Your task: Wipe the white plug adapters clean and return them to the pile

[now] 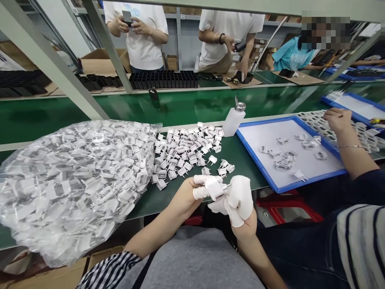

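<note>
My left hand (pixel 188 195), with white finger cots on the fingertips, pinches a small white plug part (pixel 214 187) just in front of the table edge. My right hand (pixel 239 202) holds a white cloth (pixel 240 194) pressed against the plug's metal pins. A heap of the same white plug parts (pixel 185 150) lies on the green table just beyond my hands. A big clear plastic bag of plug parts (pixel 75 180) sits to the left.
A white dispenser bottle (pixel 234 118) stands beside a blue-rimmed tray (pixel 255 160) holding a few plug parts. A co-worker's arm (pixel 349 140) reaches over white trays at right. A green conveyor belt (pixel 180 106) runs behind; people stand beyond black trays (pixel 164 79).
</note>
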`<state>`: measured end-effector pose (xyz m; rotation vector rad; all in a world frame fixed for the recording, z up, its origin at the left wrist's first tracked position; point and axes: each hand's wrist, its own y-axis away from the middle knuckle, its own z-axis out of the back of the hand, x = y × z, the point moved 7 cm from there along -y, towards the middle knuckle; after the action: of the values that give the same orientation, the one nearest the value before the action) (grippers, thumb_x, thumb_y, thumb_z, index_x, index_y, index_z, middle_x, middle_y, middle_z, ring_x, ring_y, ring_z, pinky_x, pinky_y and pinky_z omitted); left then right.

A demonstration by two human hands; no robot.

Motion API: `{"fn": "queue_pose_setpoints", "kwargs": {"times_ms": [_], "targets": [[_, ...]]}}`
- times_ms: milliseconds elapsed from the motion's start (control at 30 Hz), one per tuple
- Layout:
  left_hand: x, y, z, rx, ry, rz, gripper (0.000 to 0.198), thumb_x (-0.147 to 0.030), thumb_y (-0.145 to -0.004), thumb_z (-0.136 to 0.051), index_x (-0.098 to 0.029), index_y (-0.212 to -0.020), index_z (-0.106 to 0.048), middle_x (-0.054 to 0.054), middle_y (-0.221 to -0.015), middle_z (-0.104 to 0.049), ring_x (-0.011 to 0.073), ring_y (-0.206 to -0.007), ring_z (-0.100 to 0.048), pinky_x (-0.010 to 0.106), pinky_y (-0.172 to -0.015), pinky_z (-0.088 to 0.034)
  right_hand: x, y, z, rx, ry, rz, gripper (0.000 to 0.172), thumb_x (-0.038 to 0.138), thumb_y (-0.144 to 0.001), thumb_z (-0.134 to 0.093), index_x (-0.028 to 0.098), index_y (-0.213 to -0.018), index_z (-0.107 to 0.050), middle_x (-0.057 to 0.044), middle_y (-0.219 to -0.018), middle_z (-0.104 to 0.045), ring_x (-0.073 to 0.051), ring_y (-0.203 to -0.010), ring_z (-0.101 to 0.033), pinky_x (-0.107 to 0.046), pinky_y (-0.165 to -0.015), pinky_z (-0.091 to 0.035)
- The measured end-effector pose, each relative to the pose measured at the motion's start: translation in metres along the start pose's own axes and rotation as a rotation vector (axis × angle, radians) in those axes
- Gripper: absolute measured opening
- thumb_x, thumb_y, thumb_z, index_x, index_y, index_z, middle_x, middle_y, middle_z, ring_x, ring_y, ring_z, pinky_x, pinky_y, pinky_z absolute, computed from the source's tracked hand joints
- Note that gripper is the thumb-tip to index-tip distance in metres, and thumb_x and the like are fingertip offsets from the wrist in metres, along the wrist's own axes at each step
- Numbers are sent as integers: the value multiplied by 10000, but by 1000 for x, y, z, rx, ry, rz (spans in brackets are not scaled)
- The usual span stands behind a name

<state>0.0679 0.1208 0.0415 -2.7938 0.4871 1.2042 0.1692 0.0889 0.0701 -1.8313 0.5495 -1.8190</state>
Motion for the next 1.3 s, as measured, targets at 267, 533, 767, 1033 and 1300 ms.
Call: {"fn": "queue_pose_setpoints", "kwargs": {"times_ms": [267,533,767,1033,1300], "targets": [[-47,28,-19,-125,-1251,-846,240,-101,-737,-484,-136,-934,-618,86,-855,-672,159,-776,-627,225,-676,-505,18,-9,-24,281,652,287,364,35,-691,-353,152,-981,-539,-144,-964,-560,-235,-929,-559,-343,-734,-508],[-35,46,-37,-253,-1588,-1343,171,-113,-769,-468,-87,-897,-577,105,-726,-665,160,-702,-635,207,-630,-518,6,-8,-27,185,940,220,375,47,-686,-318,100,-1032,-453,-120,-777,-590,-221,-768,-596,-329,-642,-532],[-40,53,-36,-273,-1507,-1399,265,-53,-744,-463,-112,-983,-560,93,-766,-674,148,-800,-626,197,-693,-516,19,-12,-25,180,804,310,393,118,-772,-309,139,-1159,-368,-111,-974,-596,-197,-962,-556,-291,-723,-517],[-49,40,-21,-246,-1392,-1061,299,-66,-746,-458,-134,-1012,-576,80,-884,-668,165,-837,-619,235,-740,-517,13,-13,18,75,672,124,154,174,-787,-431,212,-876,-550,-41,-824,-647,-202,-779,-620,-312,-634,-518],[-50,39,-30,-109,-1519,-1082,242,-70,-756,-446,-102,-951,-586,102,-851,-668,164,-805,-624,225,-700,-519,32,-17,9,178,848,363,156,117,-743,-434,189,-801,-560,-66,-751,-600,-196,-684,-581,-293,-539,-466]]}}
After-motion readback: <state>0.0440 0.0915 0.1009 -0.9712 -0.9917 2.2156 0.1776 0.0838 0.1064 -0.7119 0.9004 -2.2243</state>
